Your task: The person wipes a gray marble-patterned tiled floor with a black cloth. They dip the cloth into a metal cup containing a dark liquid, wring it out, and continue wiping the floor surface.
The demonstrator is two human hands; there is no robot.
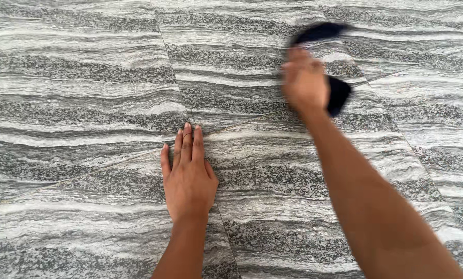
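Note:
My left hand (pixel 189 173) lies flat on the grey streaked stone floor (pixel 76 103), palm down with the fingers held close together, holding nothing. My right hand (pixel 305 80) is stretched out further ahead and blurred by motion. It grips a dark, black-looking piece of cloth (pixel 339 94), with one part of it sticking out above the hand and another to the right of it. I cannot tell whether the cloth touches the floor.
Large grey and white veined stone tiles fill the whole view, with thin joint lines (pixel 174 77) running between them. Nothing else lies on the floor in sight.

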